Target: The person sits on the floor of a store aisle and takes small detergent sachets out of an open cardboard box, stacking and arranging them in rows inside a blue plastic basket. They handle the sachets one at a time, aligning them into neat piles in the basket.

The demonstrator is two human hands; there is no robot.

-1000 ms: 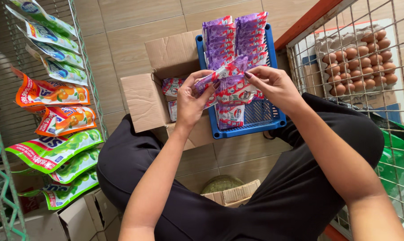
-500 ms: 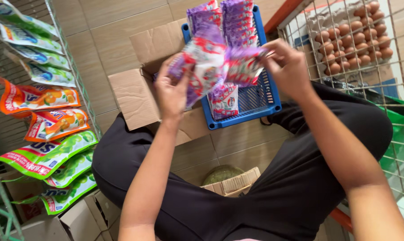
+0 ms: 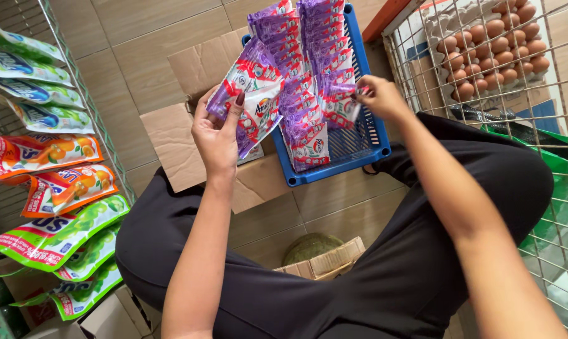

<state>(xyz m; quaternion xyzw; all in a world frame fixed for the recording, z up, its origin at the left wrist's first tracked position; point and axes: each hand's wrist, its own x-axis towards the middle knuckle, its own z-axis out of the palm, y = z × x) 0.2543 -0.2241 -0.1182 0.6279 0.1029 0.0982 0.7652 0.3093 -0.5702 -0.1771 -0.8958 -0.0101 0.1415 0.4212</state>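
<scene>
Left hand [image 3: 216,135] grips sachet strip [image 3: 249,94]; right hand [image 3: 379,97] perhaps too.

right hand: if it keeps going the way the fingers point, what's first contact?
The right hand points left and already pinches a purple sachet over the blue basket. Going on, it would likely meet the rows of sachets standing there; depth is unclear.

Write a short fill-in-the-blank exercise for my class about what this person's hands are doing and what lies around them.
1. The left hand holds purple sachets above an open ____ box.
2. The right hand reaches over a ____ plastic basket filled with rows of sachets.
3. Behind the wire grid on the right sits a tray of brown ____.

Missing words: cardboard; blue; eggs
</scene>
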